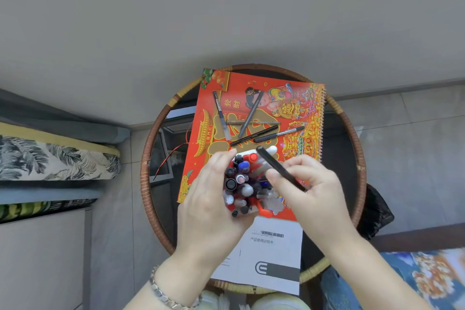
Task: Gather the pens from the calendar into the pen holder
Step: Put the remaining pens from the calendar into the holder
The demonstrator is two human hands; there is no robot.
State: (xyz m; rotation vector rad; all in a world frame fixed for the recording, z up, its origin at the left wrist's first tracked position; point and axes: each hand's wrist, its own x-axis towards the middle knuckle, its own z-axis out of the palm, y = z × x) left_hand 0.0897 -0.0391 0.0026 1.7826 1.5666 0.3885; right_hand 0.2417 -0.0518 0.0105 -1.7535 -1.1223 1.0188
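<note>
Pinching black pen mid-barrel with right hand, gripping crowded pen holder with left hand. Likely light, rigid, slick; best held mid-barrel for steering.

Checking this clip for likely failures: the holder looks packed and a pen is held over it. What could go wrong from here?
1. The pen holder, gripped by the left hand, is already crammed; the black pen in the right hand may find no gap or nudge others out.
2. The remaining pens on the calendar lie crossed; lifting one could roll another away.
</note>
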